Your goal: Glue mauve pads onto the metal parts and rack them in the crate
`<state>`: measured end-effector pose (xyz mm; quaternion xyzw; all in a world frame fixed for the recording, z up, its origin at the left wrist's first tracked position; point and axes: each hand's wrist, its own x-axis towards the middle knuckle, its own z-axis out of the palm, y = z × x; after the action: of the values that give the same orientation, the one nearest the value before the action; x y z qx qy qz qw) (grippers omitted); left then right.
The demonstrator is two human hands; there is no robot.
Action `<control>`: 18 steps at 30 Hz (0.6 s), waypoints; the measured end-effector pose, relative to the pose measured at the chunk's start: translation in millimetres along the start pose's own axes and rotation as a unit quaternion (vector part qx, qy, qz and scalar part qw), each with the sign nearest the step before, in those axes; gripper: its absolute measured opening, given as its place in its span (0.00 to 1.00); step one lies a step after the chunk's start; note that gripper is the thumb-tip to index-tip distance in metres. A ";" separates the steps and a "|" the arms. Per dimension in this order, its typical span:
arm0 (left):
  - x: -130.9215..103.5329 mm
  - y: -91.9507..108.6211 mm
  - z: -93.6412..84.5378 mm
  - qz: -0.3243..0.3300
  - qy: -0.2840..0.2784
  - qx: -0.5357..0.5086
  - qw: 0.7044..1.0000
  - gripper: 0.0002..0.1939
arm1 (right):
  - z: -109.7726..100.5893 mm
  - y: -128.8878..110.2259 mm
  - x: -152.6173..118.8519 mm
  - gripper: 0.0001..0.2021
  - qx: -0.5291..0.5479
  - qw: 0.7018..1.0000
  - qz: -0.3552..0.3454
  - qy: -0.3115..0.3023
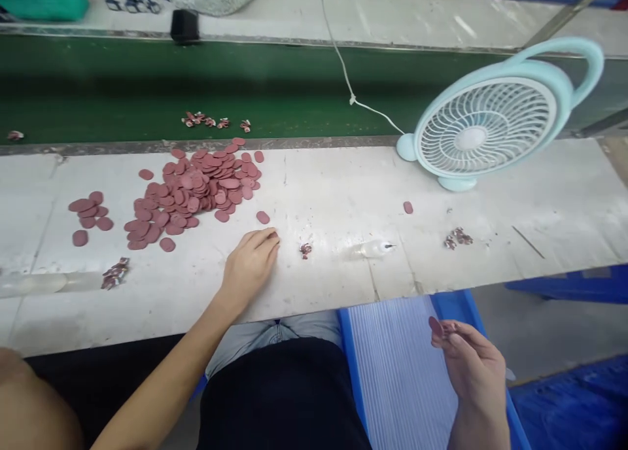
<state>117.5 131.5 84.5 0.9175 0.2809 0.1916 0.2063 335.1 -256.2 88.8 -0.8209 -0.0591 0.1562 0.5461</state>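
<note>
My right hand (473, 362) is raised over the blue bin at the table's front edge. Its thumb and fingers pinch a dark red oval disc (435, 327), with a small crumpled-looking piece beside it. My left hand (251, 261) rests on the white table, fingers pressed together at the tips; a reddish bit shows there, too hidden to name. Just beyond those fingertips lies a single red oval disc (263, 217). A large heap of such discs (196, 188) spreads to the left. Right of my left hand sits a small red-and-silver cluster (305, 250).
A light blue fan (485, 129) stands at the back right, its white cord (343, 70) running upward. A clear bottle with a dark tip (375, 248) lies mid-table. Below the edge is a blue bin (350, 345) with a striped sheet. Another person's arm (36, 404) is at lower left.
</note>
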 end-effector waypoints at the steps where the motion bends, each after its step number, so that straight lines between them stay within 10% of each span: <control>1: -1.8 1.3 -0.4 0.001 0.000 0.008 1.000 0.14 | -3.4 13.8 6.5 0.12 -0.024 1.000 0.014 0.008; 8: -10.3 12.5 -14.6 -0.091 0.026 -0.161 0.982 0.12 | 40.4 87.8 54.2 0.13 -0.236 0.969 0.065 -0.018; 14: -32.2 16.4 -22.1 -0.249 0.002 -0.467 0.848 0.12 | 63.5 102.2 67.4 0.11 -0.337 0.940 0.047 -0.021; 18: -42.7 13.4 -20.3 -0.286 0.012 -0.508 0.812 0.11 | 70.2 98.6 68.7 0.12 -0.383 0.922 0.043 -0.031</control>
<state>81.1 101.4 98.0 0.5576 0.3957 0.2499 0.6856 370.2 -215.3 -39.5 -0.9639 -0.0955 0.1705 0.1808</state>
